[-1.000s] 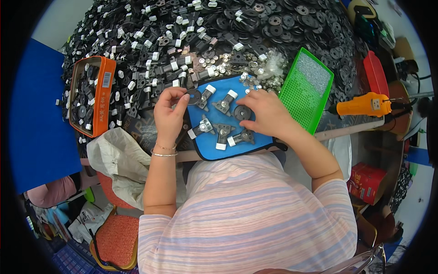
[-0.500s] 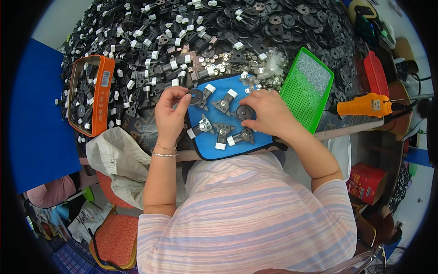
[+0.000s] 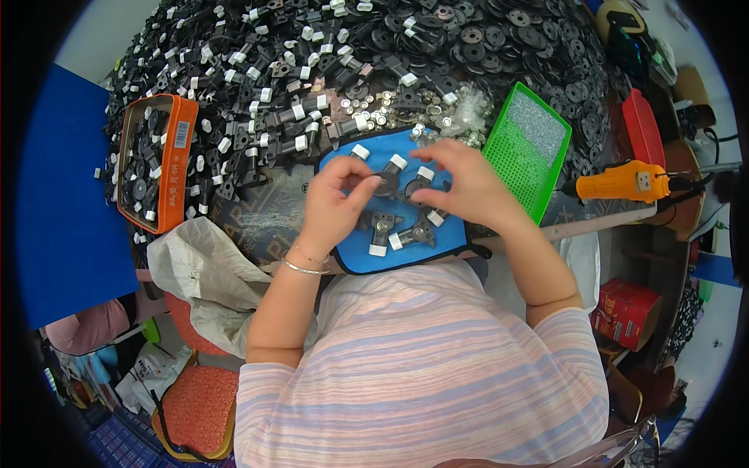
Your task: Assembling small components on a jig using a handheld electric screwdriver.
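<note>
On a blue mat (image 3: 360, 257) with black edging lie several black plastic parts with white tips. My left hand (image 3: 337, 199) is closed, thumb and forefinger pinching a black disc (image 3: 385, 186) over the upper-middle part with a white tip (image 3: 397, 161). My right hand (image 3: 472, 183) is open, thumb and fingers apart, beside another black disc (image 3: 413, 189) on the part at the right. Two more parts with metal centres, a lower-middle one (image 3: 381, 228) and its right neighbour (image 3: 420, 232), lie nearer me. My left hand hides some of the mat's left side.
Beyond the mat is a large heap of black parts with white tips (image 3: 234, 70) and black discs (image 3: 499, 39). Small metal pieces (image 3: 374, 109) lie before it. A green tray (image 3: 507, 160) of tiny silvery pieces, an orange power screwdriver (image 3: 624, 182) and an orange tin (image 3: 173, 168) stand around.
My left hand has moved right with a black disc, from the upper-left part to the upper-middle one. My right hand has opened and drawn off its disc, which stays on the right part.
</note>
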Action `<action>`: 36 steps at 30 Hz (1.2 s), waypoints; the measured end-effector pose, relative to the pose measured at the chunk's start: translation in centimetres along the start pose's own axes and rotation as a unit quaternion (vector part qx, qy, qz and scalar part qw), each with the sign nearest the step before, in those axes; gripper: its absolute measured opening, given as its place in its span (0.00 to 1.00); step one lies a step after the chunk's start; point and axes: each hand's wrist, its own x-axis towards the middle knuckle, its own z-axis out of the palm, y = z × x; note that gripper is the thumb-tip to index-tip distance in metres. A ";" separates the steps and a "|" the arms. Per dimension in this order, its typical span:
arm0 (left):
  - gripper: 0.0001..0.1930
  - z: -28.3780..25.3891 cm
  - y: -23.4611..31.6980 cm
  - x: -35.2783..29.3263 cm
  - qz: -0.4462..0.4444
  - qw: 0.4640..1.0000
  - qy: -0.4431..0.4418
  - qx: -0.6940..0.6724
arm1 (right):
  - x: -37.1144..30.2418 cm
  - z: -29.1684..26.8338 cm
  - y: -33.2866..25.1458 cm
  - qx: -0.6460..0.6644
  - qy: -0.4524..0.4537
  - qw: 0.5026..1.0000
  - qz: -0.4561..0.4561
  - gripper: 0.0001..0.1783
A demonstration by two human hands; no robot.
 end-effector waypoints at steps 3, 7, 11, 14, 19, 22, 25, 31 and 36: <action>0.04 0.6 0.3 0.6 0.007 0.999 -0.034 0.028 | -1.1 -2.0 -0.2 0.035 0.081 0.996 0.004 0.26; 0.13 0.9 -0.1 1.9 0.018 0.998 0.007 0.059 | -7.7 -5.9 1.2 -0.213 0.449 0.849 -0.177 0.31; 0.16 1.9 2.2 2.8 -0.138 0.982 -0.021 -0.125 | -11.7 -9.3 4.0 -0.183 0.651 0.726 -0.126 0.47; 0.15 2.2 2.4 3.0 -0.204 0.952 -0.065 -0.219 | -11.5 -8.6 7.1 0.128 0.576 0.805 -0.052 0.48; 0.08 2.5 3.2 2.6 -0.215 0.900 -0.103 -0.366 | -11.7 -8.4 9.7 0.344 0.457 0.819 0.047 0.31; 0.12 2.3 2.4 1.7 -0.128 0.971 -0.102 -0.172 | -11.4 -9.7 9.3 0.323 0.475 0.816 -0.062 0.22; 0.16 2.6 3.3 0.9 0.011 0.943 -0.136 0.304 | -10.9 -11.3 7.1 0.321 0.511 0.792 -0.094 0.23; 0.25 4.7 4.0 0.5 0.071 0.876 -0.150 0.453 | -8.5 -10.3 7.1 0.438 0.491 0.740 -0.138 0.17; 0.23 5.0 3.5 0.7 0.077 0.860 -0.181 0.471 | -6.3 -7.7 7.8 0.412 0.487 0.761 -0.116 0.16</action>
